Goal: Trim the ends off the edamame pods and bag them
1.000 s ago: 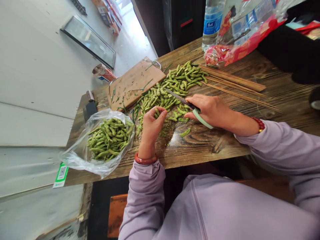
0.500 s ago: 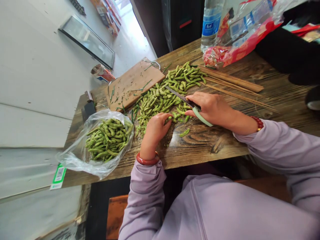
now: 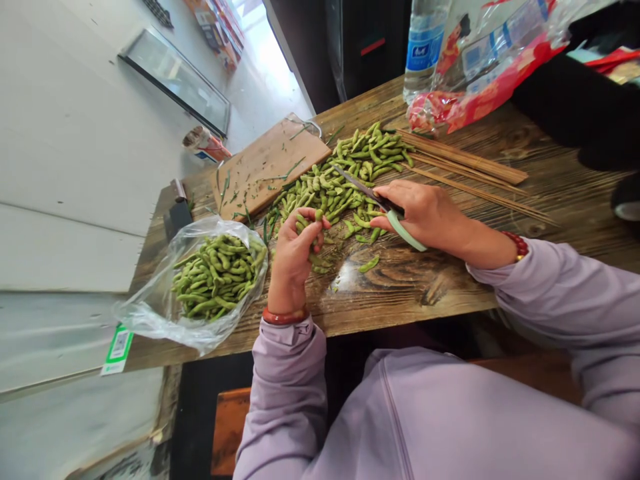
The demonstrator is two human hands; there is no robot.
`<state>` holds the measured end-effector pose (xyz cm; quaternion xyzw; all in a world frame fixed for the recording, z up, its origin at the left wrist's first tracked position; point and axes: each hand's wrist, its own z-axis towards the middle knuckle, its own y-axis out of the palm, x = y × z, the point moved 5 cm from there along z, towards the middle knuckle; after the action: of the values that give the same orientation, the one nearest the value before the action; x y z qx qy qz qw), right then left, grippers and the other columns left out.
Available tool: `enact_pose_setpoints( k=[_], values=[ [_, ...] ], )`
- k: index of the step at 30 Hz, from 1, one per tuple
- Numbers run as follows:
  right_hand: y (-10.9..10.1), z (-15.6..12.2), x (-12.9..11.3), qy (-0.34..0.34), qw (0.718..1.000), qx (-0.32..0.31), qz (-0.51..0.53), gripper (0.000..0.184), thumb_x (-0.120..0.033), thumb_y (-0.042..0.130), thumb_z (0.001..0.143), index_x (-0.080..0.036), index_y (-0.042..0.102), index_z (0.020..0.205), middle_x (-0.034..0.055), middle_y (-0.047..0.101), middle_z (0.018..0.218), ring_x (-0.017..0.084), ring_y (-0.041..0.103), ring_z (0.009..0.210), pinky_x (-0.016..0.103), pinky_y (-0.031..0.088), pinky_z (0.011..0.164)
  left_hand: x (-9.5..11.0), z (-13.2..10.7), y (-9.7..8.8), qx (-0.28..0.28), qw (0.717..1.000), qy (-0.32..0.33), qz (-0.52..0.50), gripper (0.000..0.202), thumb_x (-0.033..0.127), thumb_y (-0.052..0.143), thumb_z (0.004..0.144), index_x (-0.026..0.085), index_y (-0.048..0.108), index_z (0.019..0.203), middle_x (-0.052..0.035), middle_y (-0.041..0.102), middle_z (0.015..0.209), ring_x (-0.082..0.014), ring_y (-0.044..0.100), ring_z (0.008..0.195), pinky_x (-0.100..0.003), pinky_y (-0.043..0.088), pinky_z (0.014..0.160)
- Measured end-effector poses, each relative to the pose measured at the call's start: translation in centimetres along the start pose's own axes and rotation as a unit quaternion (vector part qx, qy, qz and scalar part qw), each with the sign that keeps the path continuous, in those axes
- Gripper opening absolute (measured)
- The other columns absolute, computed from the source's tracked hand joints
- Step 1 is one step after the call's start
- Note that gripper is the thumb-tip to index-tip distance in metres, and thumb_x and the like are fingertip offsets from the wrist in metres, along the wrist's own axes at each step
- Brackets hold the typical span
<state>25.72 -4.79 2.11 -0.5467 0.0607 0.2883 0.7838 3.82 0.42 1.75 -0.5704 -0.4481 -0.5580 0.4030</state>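
Observation:
My left hand (image 3: pixel 297 250) is curled around a few green soybean pods (image 3: pixel 319 215), their ends poking out between thumb and fingers. In my right hand (image 3: pixel 425 217) is a pair of scissors (image 3: pixel 406 231) with pale green handles; the dark blades point up and left over the pile. That heap of loose pods (image 3: pixel 345 177) spreads across the wooden table (image 3: pixel 390 287) just beyond both hands. One single pod (image 3: pixel 369 265) lies apart on the wood between them. To the left of my left hand sits a clear plastic bag (image 3: pixel 150 310) filled with pods.
Behind the heap lies a cutting board (image 3: pixel 273 167) strewn with green scraps. A dark-bladed knife (image 3: pixel 177 217) is near the table's left end. Bamboo skewers (image 3: pixel 470 160) lie at the right, below a water bottle (image 3: pixel 424 50) and a red-and-clear plastic package (image 3: pixel 480 100).
My left hand has lifted off the table and turned up, moving slightly left, with pods now showing in its fingers. My right hand and the scissors have hardly moved.

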Motion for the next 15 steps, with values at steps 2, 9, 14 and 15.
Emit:
enact_pose_setpoints(
  k=[2,9,14,15],
  values=[
    [0.1,0.0,0.1,0.001,1.000,0.001,-0.001,0.041,-0.047,0.059,0.095,-0.020,0.064,0.125,0.0123,0.070,0.118,0.030,0.066,0.106,0.038,0.052,0.081,0.3,0.1,-0.1,0.002,0.999,0.004,-0.036,0.022,0.019,0.074,0.071,0.019,0.060,0.088,0.0021,0.063,0.076,-0.0031,0.042,0.048,-0.016,0.030,0.041],
    [0.4,-0.2,0.1,-0.010,1.000,0.003,0.005,0.040,-0.047,0.060,0.094,-0.020,0.064,0.124,0.0114,0.071,0.115,0.030,0.068,0.104,0.039,0.054,0.082,0.8,0.5,-2.1,0.078,0.992,0.045,-0.086,0.038,0.043,0.081,0.076,0.020,0.052,0.076,0.0055,0.054,0.065,-0.0026,0.043,0.045,-0.014,0.030,0.039],
    [0.5,-0.2,0.0,-0.017,1.000,0.004,0.014,0.040,-0.046,0.064,0.092,-0.020,0.064,0.122,0.0116,0.072,0.113,0.031,0.069,0.102,0.041,0.055,0.083,0.8,0.6,-2.0,0.058,0.995,0.058,-0.057,0.025,0.039,0.078,0.080,0.021,0.063,0.086,0.0047,0.054,0.059,-0.0048,0.042,0.044,-0.017,0.028,0.038],
    [0.5,-0.3,0.0,-0.019,1.000,0.006,0.015,0.040,-0.046,0.064,0.092,-0.020,0.065,0.122,0.0118,0.072,0.114,0.031,0.069,0.102,0.042,0.055,0.083,0.9,0.7,-2.1,0.060,0.995,0.064,-0.055,0.023,0.037,0.078,0.080,0.022,0.064,0.092,0.0046,0.055,0.059,-0.0054,0.042,0.044,-0.017,0.027,0.038]
  ],
)
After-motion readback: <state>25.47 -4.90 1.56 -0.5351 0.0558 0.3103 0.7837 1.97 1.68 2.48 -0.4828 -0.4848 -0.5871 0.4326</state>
